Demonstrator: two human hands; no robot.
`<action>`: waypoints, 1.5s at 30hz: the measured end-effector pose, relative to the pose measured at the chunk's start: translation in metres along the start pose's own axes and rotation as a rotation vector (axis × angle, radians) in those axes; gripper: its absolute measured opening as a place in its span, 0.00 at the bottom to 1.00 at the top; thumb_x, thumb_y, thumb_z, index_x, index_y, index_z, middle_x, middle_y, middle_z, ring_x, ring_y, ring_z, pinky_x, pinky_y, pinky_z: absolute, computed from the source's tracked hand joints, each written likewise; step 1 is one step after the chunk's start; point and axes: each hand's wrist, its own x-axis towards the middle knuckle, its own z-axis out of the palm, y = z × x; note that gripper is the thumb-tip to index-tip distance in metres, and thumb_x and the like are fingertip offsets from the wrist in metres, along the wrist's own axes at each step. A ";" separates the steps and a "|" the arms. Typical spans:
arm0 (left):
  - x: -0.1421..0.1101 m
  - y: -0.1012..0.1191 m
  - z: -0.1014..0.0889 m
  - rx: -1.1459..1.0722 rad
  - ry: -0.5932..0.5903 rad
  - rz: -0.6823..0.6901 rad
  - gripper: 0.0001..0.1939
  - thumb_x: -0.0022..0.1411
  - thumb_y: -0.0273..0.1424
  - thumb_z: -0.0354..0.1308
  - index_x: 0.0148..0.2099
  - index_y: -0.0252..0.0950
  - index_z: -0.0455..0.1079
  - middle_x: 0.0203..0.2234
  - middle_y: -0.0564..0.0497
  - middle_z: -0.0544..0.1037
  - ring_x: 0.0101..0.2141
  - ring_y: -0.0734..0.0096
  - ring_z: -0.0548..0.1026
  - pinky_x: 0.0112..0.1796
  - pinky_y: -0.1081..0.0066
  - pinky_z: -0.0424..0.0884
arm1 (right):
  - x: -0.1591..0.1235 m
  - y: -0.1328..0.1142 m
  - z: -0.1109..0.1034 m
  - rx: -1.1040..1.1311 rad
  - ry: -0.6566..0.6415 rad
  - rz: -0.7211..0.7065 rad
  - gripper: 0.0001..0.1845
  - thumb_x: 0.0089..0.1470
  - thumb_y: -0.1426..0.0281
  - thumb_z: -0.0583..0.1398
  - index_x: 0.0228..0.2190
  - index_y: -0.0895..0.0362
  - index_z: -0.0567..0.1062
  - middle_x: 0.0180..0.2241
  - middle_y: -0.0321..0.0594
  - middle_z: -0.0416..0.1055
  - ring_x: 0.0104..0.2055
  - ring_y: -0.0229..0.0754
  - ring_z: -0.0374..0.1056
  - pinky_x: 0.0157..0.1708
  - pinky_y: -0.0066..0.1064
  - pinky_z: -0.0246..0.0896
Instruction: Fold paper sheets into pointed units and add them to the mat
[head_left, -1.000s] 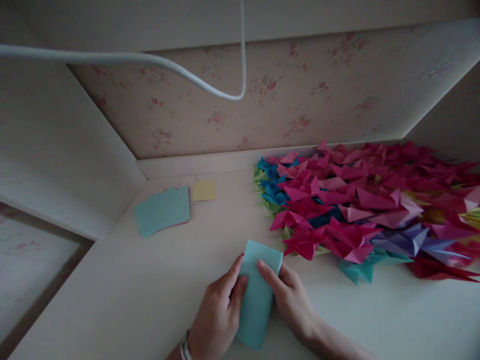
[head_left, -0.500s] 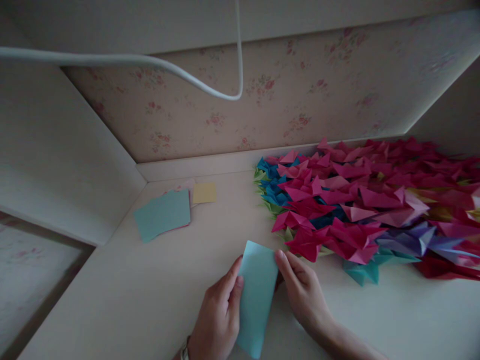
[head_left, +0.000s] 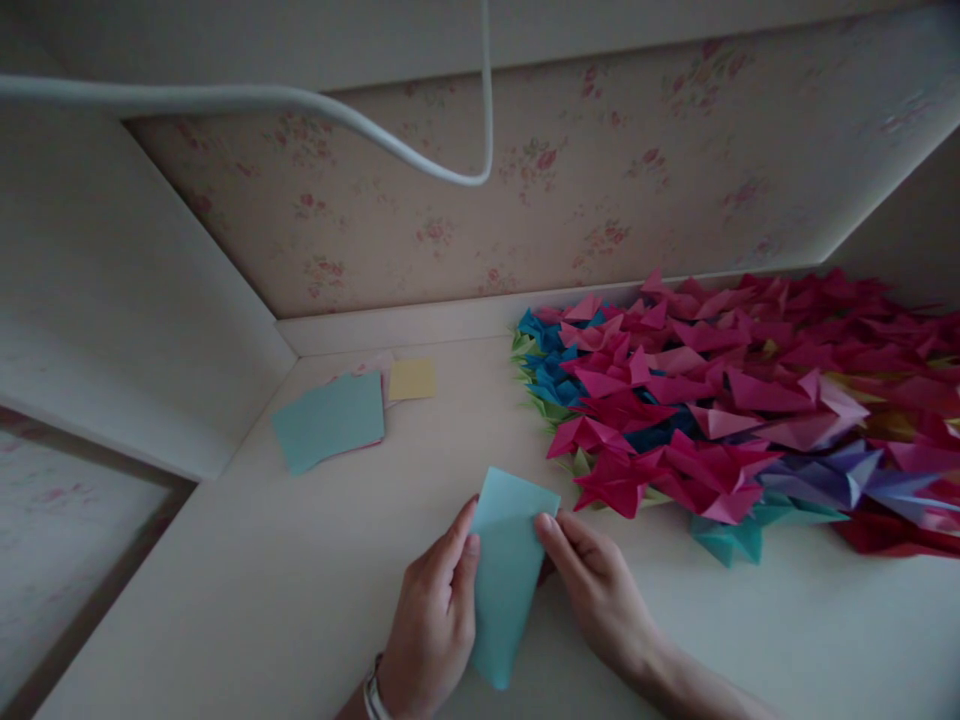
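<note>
Between my hands is a light-blue sheet of paper [head_left: 508, 575], a tall narrow shape that tapers toward its lower end. My left hand [head_left: 439, 610] grips its left edge, thumb on the front face and fingers behind. At the upper right edge, the thumb of my right hand [head_left: 600, 590] presses on the front, with the other fingers curled underneath and partly hidden. Right of my hands spreads a thick layer of folded paper figures [head_left: 705, 400], mostly pink and red, some blue, green and purple. Teal ones [head_left: 731, 535] lie nearest my right hand.
A stack of light-blue paper sheets [head_left: 334, 420] lies at the back left of the white table [head_left: 247, 590], beside a small yellow paper square [head_left: 412, 379]. A white cable [head_left: 375, 133] hangs across the top, before the floral wallpaper [head_left: 442, 260]. A white panel [head_left: 142, 280] stands at left.
The light-blue paper has tilted, and its lower end now looks narrower. My right thumb has slid a little left and down along its upper edge. The view has shifted slightly.
</note>
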 end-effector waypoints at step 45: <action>0.005 0.013 -0.012 -0.332 -0.130 -0.326 0.21 0.68 0.42 0.54 0.59 0.39 0.70 0.41 0.47 0.83 0.34 0.64 0.81 0.37 0.71 0.78 | -0.006 -0.010 0.005 0.228 -0.145 0.174 0.24 0.56 0.50 0.62 0.25 0.59 0.77 0.22 0.39 0.74 0.26 0.41 0.69 0.28 0.29 0.61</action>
